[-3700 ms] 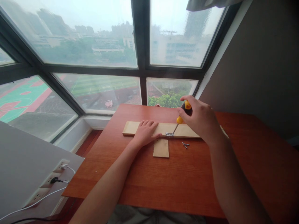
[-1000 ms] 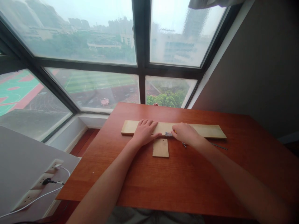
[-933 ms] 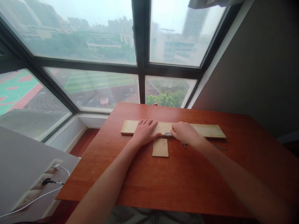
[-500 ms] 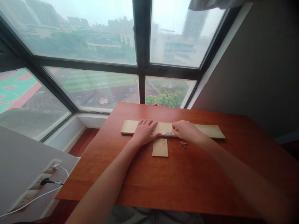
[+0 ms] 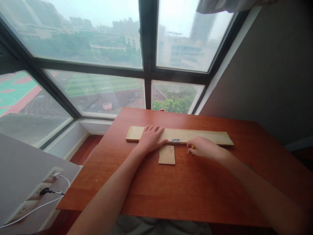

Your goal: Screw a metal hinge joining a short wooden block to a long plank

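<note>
A long pale wooden board (image 5: 195,134) lies across the table. My left hand (image 5: 152,137) rests flat on its left half, fingers stretched out and thumb along the near edge. A small metal hinge (image 5: 175,141) sits at the board's near edge, right of that thumb. My right hand (image 5: 202,147) is closed round a yellow-handled screwdriver (image 5: 193,147), mostly hidden by the fingers, just in front of the board. Below its fingertips are small metal screws (image 5: 190,152), partly covered. A small rectangular wood piece (image 5: 167,155) with a hole lies in front of the hinge.
The reddish-brown wooden table (image 5: 146,189) stands against large windows with a dark frame (image 5: 147,70). At the lower left, a wall carries sockets (image 5: 40,192) with plugs and a white cable (image 5: 36,207). A grey wall (image 5: 264,75) rises on the right.
My right hand has moved from the hinge towards me and slightly right, down to the screws, with the yellow handle still in it. My left hand stays on the board.
</note>
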### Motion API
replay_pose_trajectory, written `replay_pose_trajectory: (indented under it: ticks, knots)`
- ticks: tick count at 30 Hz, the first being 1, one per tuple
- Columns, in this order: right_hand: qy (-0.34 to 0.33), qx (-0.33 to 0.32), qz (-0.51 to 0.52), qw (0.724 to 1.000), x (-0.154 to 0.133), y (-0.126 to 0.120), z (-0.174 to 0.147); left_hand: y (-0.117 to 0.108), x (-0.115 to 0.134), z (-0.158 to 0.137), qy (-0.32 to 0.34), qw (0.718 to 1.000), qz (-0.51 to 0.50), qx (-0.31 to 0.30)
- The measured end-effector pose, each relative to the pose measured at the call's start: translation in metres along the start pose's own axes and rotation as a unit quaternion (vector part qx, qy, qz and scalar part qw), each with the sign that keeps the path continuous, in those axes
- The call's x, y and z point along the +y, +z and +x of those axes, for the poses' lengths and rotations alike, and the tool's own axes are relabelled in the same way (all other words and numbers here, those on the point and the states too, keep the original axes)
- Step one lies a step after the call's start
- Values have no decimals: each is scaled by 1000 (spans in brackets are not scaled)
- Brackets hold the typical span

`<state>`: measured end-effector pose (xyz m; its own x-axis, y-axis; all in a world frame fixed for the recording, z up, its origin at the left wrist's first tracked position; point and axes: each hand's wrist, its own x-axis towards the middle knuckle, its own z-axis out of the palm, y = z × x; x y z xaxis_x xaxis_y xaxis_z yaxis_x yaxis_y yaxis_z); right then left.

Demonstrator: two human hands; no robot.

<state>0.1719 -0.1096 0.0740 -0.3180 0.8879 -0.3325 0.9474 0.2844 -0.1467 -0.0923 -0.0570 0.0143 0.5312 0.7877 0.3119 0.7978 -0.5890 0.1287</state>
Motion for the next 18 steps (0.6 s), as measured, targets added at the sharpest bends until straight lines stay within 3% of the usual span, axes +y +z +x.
replay_pose_trajectory:
  ticks: [10,18]
  knots:
    - [9,39,14,999,-3,-13,2,0,1,1,-8,1000,-6,-7]
    - [9,79,-17,997,-33,-23,17,1,1,0,-5,1000,-7,1]
